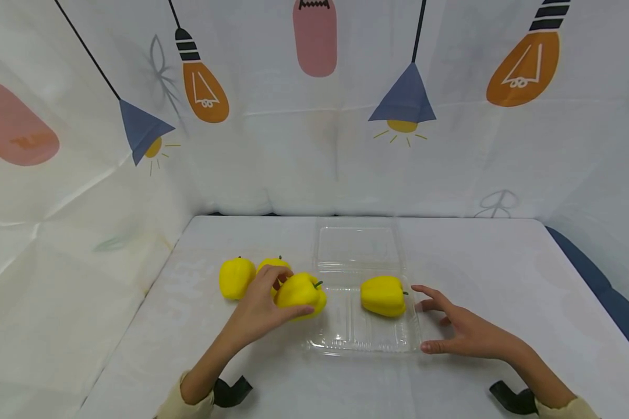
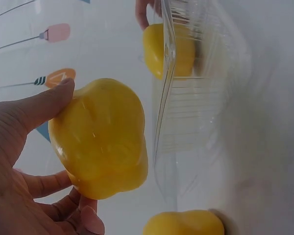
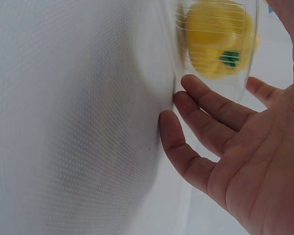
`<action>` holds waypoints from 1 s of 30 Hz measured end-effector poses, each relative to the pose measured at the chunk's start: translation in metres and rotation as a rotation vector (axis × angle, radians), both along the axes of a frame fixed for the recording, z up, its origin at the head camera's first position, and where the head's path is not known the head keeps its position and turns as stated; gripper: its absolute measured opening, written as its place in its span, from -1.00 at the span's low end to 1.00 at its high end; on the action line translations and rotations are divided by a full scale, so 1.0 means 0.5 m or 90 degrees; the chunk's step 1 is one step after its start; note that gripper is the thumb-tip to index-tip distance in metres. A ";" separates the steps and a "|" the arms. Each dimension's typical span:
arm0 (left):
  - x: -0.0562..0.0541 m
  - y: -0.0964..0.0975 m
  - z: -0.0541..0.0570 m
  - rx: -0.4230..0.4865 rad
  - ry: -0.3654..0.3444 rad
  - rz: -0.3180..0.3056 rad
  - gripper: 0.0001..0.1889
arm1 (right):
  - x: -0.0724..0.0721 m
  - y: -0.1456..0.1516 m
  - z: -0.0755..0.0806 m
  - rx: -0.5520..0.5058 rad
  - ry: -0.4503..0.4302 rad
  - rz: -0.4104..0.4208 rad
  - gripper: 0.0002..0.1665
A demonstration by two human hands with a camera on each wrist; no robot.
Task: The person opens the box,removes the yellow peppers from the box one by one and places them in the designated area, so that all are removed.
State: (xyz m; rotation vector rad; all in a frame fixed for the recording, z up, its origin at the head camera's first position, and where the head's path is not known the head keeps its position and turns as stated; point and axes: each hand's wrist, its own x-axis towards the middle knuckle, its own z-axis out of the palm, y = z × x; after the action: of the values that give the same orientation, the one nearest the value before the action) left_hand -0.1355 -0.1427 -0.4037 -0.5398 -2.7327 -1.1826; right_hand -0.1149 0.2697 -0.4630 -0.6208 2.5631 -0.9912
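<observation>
My left hand (image 1: pixel 259 314) grips a yellow bell pepper (image 1: pixel 297 292) between thumb and fingers, above the left edge of a clear plastic clamshell container (image 1: pixel 340 334). In the left wrist view that held pepper (image 2: pixel 100 142) is raised beside the container's wall. Inside the container, on its right side, a second yellow pepper (image 1: pixel 382 295) lies with its green stem toward the right. My right hand (image 1: pixel 461 331) is at the container's right edge, fingers spread and loosely bent, holding nothing. Whether its fingertips touch the wall I cannot tell.
Two more yellow peppers, one at the left (image 1: pixel 236 278) and one partly hidden behind my left hand (image 1: pixel 274 263), sit on the white table (image 1: pixel 477 256). The container's lid (image 1: pixel 359 244) lies folded open toward the back. A printed white curtain (image 1: pixel 304 157) stands behind the table.
</observation>
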 end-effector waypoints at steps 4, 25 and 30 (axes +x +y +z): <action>0.002 -0.011 0.001 0.004 0.004 -0.004 -0.25 | 0.000 0.001 0.000 -0.002 0.001 0.001 0.22; 0.018 -0.067 0.006 -0.050 -0.064 0.002 -0.28 | -0.002 0.001 -0.001 -0.001 -0.007 0.004 0.22; 0.023 -0.078 0.004 -0.040 -0.091 -0.019 -0.30 | -0.001 0.001 0.000 0.005 -0.010 -0.001 0.22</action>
State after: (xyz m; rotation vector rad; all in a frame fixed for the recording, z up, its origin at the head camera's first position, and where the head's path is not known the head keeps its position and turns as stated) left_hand -0.1238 -0.1816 -0.4016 -0.5242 -2.9003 -1.1886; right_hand -0.1152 0.2700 -0.4629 -0.6065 2.5533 -0.9812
